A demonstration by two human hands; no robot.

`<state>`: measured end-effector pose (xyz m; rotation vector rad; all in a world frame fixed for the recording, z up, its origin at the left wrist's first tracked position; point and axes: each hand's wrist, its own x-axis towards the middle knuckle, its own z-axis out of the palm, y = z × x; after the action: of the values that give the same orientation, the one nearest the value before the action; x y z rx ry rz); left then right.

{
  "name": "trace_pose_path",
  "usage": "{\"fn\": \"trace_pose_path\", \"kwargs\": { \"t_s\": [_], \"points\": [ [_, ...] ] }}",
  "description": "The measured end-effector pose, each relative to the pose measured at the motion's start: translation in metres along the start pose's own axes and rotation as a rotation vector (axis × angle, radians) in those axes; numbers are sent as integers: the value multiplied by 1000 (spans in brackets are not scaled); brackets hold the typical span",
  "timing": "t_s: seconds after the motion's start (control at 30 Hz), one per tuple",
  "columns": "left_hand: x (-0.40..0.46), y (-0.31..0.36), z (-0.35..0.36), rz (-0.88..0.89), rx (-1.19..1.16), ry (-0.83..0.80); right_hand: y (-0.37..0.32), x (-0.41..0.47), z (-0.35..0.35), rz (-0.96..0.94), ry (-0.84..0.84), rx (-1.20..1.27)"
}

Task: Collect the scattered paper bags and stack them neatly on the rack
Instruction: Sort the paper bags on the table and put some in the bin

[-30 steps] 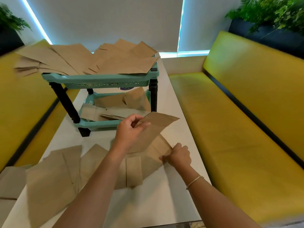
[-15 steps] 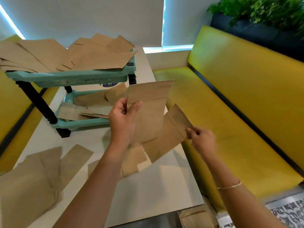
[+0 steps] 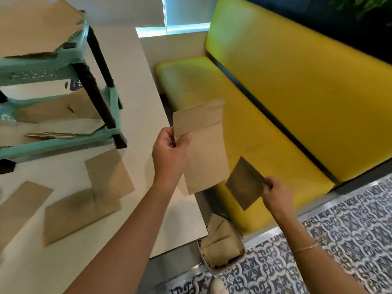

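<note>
Over the pale counter (image 3: 135, 85) by a yellow bench (image 3: 275, 98), the left hand (image 3: 168, 154) pinches a flat, creased brown paper bag (image 3: 203, 149), the right hand (image 3: 275, 193) a smaller, shadowed bag (image 3: 244, 183); no legible writing.

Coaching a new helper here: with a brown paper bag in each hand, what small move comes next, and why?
Probably bring the right hand's small brown paper bag onto the left hand's larger brown paper bag; they're held apart, and the teal plastic rack wants one stack.
</note>
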<state>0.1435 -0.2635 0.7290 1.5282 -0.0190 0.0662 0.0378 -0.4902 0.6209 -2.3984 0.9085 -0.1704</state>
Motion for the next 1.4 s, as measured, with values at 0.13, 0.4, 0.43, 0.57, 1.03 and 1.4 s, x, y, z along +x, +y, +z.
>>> {"fn": "trace_pose_path", "kwargs": {
  "t_s": [0.13, 0.4, 0.43, 0.57, 1.03, 1.4],
  "points": [
    [-12, -22, 19, -89, 107, 7, 36, -9, 35, 83, -199, -42],
    [-23, -49, 25, -162, 269, 64, 67, -16, 88, 77, -454, -91],
    [-24, -50, 25, -164, 282, 66, 71, -17, 92, 76, -486, -115],
    [-26, -54, 28, -185, 317, 61, 81, -12, 96, 111, -566, -182],
    [-46, -77, 70, -225, 687, -387, -25, 45, -15, -482, -276, 11],
    [-52, -72, 49, -223, 746, -439, 56, 11, 77, -252, -677, -474]
  ]
}}
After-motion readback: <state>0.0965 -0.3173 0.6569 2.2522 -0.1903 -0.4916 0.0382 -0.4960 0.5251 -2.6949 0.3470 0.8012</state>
